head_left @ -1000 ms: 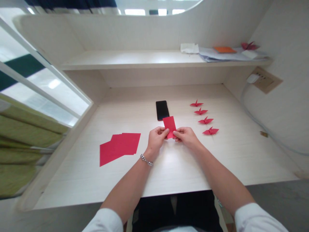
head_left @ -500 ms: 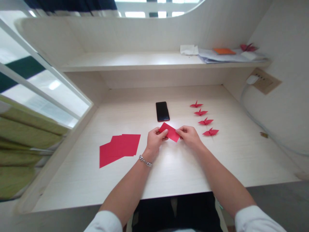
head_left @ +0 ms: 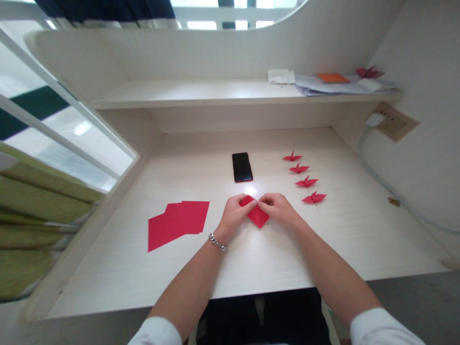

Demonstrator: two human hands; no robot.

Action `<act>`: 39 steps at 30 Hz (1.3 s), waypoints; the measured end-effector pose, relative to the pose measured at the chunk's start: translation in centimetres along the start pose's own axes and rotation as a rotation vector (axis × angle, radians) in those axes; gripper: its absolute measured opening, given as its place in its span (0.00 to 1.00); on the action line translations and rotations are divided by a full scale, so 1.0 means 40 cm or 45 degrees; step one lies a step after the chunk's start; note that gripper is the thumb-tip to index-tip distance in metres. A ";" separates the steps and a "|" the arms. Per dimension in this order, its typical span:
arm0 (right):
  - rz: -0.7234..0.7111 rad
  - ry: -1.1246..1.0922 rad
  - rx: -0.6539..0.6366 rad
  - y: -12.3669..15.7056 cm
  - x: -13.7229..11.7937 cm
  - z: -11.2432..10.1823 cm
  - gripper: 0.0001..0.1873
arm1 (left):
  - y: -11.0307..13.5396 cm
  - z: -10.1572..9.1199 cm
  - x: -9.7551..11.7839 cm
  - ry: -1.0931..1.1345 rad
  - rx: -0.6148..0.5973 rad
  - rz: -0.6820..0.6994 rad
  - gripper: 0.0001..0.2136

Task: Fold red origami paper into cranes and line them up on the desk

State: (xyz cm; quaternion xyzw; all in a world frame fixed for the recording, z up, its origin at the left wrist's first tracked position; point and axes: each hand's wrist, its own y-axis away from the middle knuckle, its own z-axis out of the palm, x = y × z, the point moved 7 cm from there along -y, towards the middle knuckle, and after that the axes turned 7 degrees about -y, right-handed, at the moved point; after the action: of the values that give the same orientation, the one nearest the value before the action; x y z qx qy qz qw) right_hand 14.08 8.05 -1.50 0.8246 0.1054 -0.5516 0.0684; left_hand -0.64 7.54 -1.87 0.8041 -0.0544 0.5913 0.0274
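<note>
A study nook: pale wooden desk [head_left: 273, 258] under a shelf [head_left: 187, 91] of papers [head_left: 323, 84], wall socket [head_left: 391, 122] beside.

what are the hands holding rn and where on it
A folded red paper, pinched by both the left hand and the right hand. Both grips sit at its upper edge, fingertips nearly meeting; its lower corner sticks out below them.

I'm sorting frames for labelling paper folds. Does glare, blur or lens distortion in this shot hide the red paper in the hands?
Head view: glare whitens the desk just beyond the folded red paper, not over it; the paper reads sharp; the left hand and right hand cover its upper edge; the wide lens bows the shelf edge.
</note>
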 end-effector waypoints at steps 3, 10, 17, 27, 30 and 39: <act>0.034 -0.012 0.027 0.001 0.003 0.000 0.08 | 0.004 -0.006 0.011 -0.013 0.057 0.033 0.11; 0.136 -0.149 0.130 -0.012 0.044 -0.056 0.06 | -0.008 -0.091 -0.033 0.287 0.495 -0.067 0.14; 0.051 -0.521 0.163 -0.020 0.040 -0.005 0.15 | -0.008 -0.044 -0.036 0.411 0.341 -0.111 0.15; -0.053 -0.029 0.037 -0.001 -0.002 -0.019 0.08 | 0.014 -0.019 0.046 -0.233 -0.157 0.181 0.07; 0.010 -0.087 0.092 -0.005 0.019 -0.042 0.09 | 0.014 -0.037 0.039 -0.284 -0.167 0.167 0.06; 0.117 -0.234 0.218 0.002 0.057 -0.099 0.12 | 0.004 -0.121 0.000 -0.049 0.016 -0.003 0.06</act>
State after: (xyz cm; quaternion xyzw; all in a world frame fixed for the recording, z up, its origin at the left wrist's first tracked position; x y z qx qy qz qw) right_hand 18.49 9.09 -2.09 0.7774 0.0135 -0.6281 0.0323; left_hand -5.26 7.90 -0.41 0.8156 -0.0502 0.5761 0.0220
